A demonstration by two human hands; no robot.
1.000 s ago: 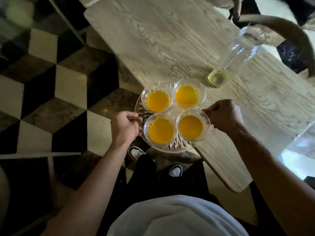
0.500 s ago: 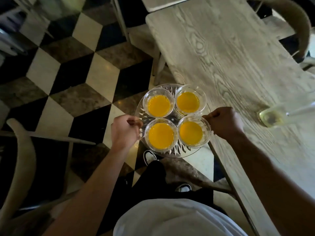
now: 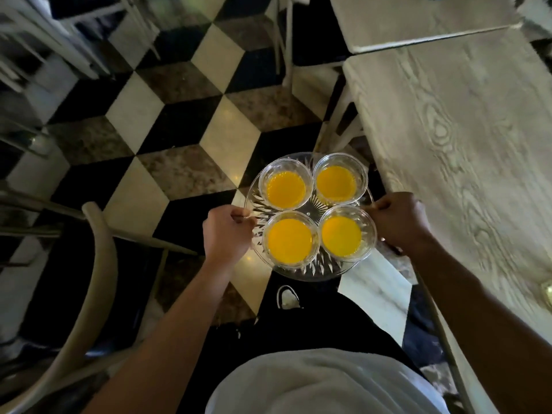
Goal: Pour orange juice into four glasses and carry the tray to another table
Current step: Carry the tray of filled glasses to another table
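Tray (image 3: 307,271), four juice glasses (image 3: 286,189), both hands gripping

I see a floor (image 3: 167,115) of black, white and brown tiles, a wooden worktop (image 3: 466,138) and a chair (image 3: 89,270).

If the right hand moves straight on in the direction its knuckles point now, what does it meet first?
The right hand grips the tray rim and points inward to the left, so it would probably first meet the near-right glass of juice, which sits right beside it. Height is hard to judge from above.
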